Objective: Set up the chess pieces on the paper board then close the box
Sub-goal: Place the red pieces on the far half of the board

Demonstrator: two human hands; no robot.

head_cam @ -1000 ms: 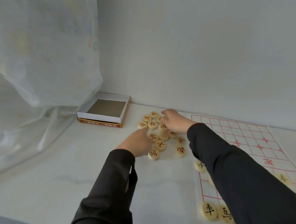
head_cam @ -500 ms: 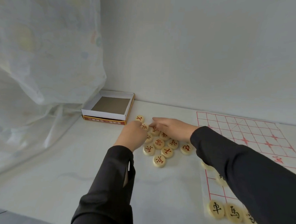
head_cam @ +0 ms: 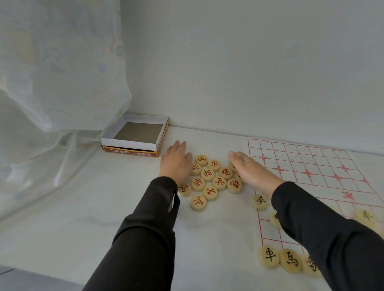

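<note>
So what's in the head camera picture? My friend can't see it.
Two flat hands, left hand and right hand, flank a cluster of round pale wooden chess pieces, between an open white cardboard box and a red-lined paper board.

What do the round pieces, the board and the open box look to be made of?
Pieces: apparently pale wood with a smooth finish, with characters in red or black. Board: thin white sheet, probably paper, with a printed red grid. Box: cardboard, with white walls, a dull grey floor and a printed red-orange outside.

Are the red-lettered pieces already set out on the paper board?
No, the red-lettered pieces lie clustered on the table left of the paper board, between the left hand and the right hand.
</note>
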